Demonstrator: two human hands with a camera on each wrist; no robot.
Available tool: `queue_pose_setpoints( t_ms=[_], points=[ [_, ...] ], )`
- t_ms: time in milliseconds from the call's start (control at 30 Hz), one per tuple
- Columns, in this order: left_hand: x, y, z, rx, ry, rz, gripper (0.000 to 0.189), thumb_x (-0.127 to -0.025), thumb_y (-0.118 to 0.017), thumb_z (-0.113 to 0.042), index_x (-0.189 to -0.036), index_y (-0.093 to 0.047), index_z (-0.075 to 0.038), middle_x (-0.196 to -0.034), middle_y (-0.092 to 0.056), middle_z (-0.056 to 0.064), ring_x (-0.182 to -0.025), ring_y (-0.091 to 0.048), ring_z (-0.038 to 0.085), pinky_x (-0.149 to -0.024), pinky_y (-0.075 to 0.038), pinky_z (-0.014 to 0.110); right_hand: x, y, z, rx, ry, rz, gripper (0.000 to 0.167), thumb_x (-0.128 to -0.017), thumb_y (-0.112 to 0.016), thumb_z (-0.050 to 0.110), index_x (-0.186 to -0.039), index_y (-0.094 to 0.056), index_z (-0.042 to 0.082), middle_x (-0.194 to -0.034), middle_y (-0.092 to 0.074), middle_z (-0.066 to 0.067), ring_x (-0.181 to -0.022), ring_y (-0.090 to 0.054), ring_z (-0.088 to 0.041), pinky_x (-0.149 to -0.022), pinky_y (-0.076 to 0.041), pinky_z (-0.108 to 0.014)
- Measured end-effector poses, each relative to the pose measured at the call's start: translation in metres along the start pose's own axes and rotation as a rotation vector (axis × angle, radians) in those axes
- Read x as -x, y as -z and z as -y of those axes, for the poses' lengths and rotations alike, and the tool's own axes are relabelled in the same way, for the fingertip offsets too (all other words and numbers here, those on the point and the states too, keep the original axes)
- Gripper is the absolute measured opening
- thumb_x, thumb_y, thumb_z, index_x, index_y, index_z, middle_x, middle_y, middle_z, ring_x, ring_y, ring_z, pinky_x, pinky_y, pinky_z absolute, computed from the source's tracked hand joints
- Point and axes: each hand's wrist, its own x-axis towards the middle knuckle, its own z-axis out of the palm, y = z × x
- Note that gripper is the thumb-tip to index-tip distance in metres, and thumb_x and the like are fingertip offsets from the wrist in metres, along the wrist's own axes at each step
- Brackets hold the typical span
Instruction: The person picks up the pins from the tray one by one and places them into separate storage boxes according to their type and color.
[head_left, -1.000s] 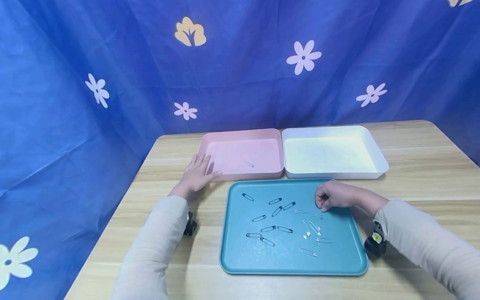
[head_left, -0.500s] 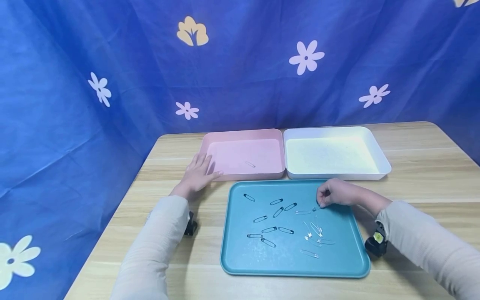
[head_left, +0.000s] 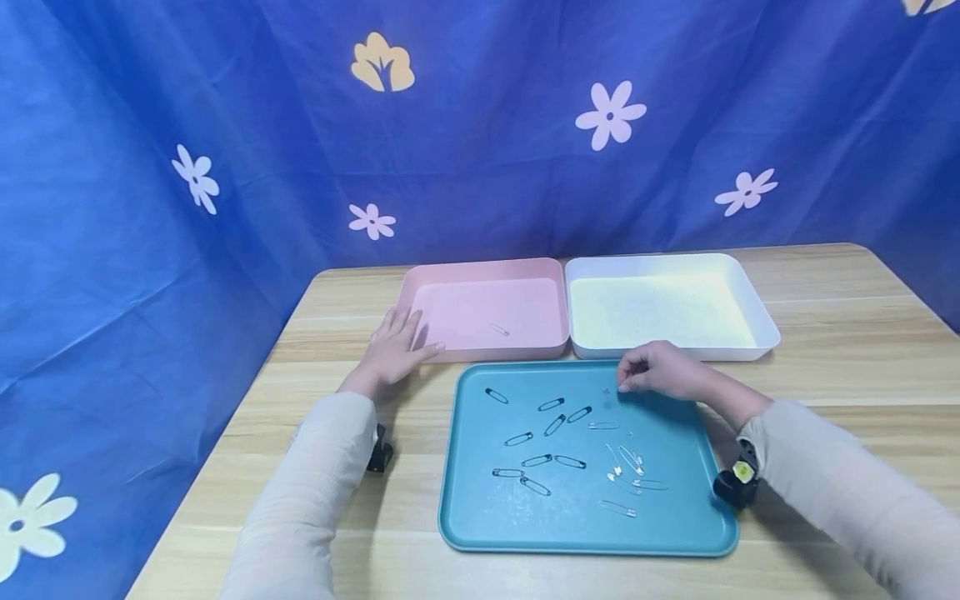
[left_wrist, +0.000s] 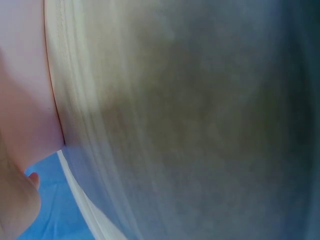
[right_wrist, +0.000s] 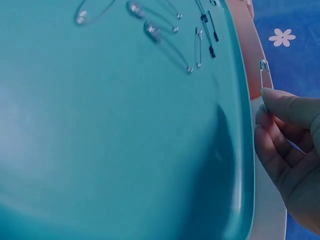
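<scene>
My right hand (head_left: 663, 371) is over the far right part of the teal tray (head_left: 525, 521). Between thumb and fingertips it pinches a silver safety pin (right_wrist: 263, 72), whose capped end sticks out past the thumb in the right wrist view. Black safety pins (head_left: 535, 486) lie scattered over the left and middle of the tray, and silver safety pins (head_left: 618, 509) on its right side. My left hand (head_left: 390, 352) rests with spread fingers at the near left corner of the pink bin (head_left: 480, 302). A single safety pin (head_left: 498, 329) lies inside that bin.
A white bin (head_left: 667, 304) stands beside the pink one, just behind the teal tray. All stand on a wooden table (head_left: 847, 333). A blue curtain (head_left: 480, 150) with flower prints hangs behind the table's far edge.
My right hand has picked up a silver safety pin from the tray and moved up and slightly left towards the bins. The left hand has stayed in place.
</scene>
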Motion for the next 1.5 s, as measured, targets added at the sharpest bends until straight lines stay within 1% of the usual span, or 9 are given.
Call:
queue_pose_setpoints(
  t_ms=[133,333,567,800,1033,1200,1333,1433,1500],
  points=[
    [0.000,0.001,0.000,0.000,0.003,-0.002,0.086,-0.080,-0.033,-0.063,-0.139,-0.008,-0.005,-0.143,0.000,0.017,-0.127,0.011,0.032,-0.099,0.000,0.053,-0.007,-0.003,0.007,-0.029,-0.010,-0.022,0.005,-0.078,-0.062,0.010,-0.075,-0.063,0.007,-0.068,-0.057,0.002,-0.063,-0.049,-0.015,-0.056,-0.042,-0.029],
    [0.000,0.002,0.000,-0.009,-0.002,-0.005,0.086,-0.081,-0.033,-0.063,-0.139,-0.007,-0.004,-0.142,0.001,0.017,-0.127,0.010,0.033,-0.099,-0.001,0.053,-0.019,-0.008,0.015,-0.051,0.011,-0.062,0.003,-0.077,-0.062,0.006,-0.079,-0.064,0.003,-0.071,-0.060,0.001,-0.065,-0.050,-0.015,-0.058,-0.043,-0.029],
    [-0.002,0.001,0.001,-0.007,0.001,-0.002,0.088,-0.080,-0.034,-0.063,-0.139,-0.005,-0.004,-0.143,0.004,0.015,-0.127,0.010,0.033,-0.098,-0.002,0.054,-0.029,-0.011,0.019,-0.064,-0.014,-0.105,0.007,-0.078,-0.060,0.006,-0.083,-0.065,0.003,-0.076,-0.061,0.001,-0.071,-0.051,-0.015,-0.065,-0.043,-0.029],
    [-0.001,0.001,0.000,0.006,0.004,0.000,0.087,-0.080,-0.035,-0.062,-0.139,-0.003,-0.006,-0.143,0.005,0.014,-0.127,0.012,0.031,-0.098,-0.001,0.054,-0.037,-0.016,0.025,-0.122,-0.021,-0.162,0.011,-0.080,-0.060,0.006,-0.088,-0.065,0.002,-0.083,-0.063,-0.004,-0.076,-0.053,-0.016,-0.072,-0.044,-0.031],
    [0.000,0.000,0.000,0.000,-0.001,-0.005,0.088,-0.080,-0.033,-0.063,-0.139,-0.005,-0.005,-0.143,0.004,0.015,-0.127,0.008,0.034,-0.098,-0.003,0.055,-0.048,-0.023,0.033,-0.210,-0.027,-0.205,0.009,-0.079,-0.060,0.004,-0.086,-0.066,0.002,-0.088,-0.063,-0.007,-0.072,-0.054,-0.015,-0.067,-0.047,-0.028],
    [0.001,-0.001,0.001,0.005,0.000,-0.006,0.089,-0.079,-0.033,-0.064,-0.139,-0.004,-0.005,-0.143,0.005,0.015,-0.127,0.010,0.032,-0.098,-0.002,0.055,-0.056,-0.027,0.039,-0.230,-0.019,-0.222,0.009,-0.080,-0.059,0.004,-0.086,-0.066,0.002,-0.080,-0.062,-0.006,-0.068,-0.055,-0.015,-0.064,-0.048,-0.029],
    [0.001,-0.001,0.000,0.010,-0.003,-0.008,0.089,-0.079,-0.033,-0.064,-0.139,-0.005,-0.004,-0.143,0.004,0.016,-0.127,0.011,0.032,-0.098,-0.002,0.055,-0.063,-0.029,0.043,-0.230,-0.063,-0.257,0.009,-0.080,-0.059,0.006,-0.085,-0.065,0.004,-0.077,-0.062,-0.005,-0.065,-0.055,-0.018,-0.060,-0.047,-0.028],
    [0.001,-0.001,0.001,0.008,-0.001,-0.008,0.089,-0.079,-0.033,-0.064,-0.139,-0.005,-0.004,-0.143,0.004,0.016,-0.127,0.010,0.032,-0.098,-0.002,0.055,-0.070,-0.030,0.046,-0.257,-0.135,-0.289,0.009,-0.080,-0.059,0.007,-0.087,-0.065,0.005,-0.077,-0.062,-0.006,-0.064,-0.055,-0.020,-0.055,-0.045,-0.027],
    [0.000,-0.001,0.001,0.005,0.000,-0.009,0.089,-0.079,-0.033,-0.065,-0.139,-0.005,-0.004,-0.143,0.004,0.016,-0.127,0.010,0.033,-0.098,-0.002,0.055,-0.075,-0.031,0.047,-0.267,-0.164,-0.310,0.011,-0.081,-0.058,0.007,-0.089,-0.065,0.004,-0.080,-0.062,-0.007,-0.065,-0.056,-0.020,-0.054,-0.045,-0.026]
  ],
)
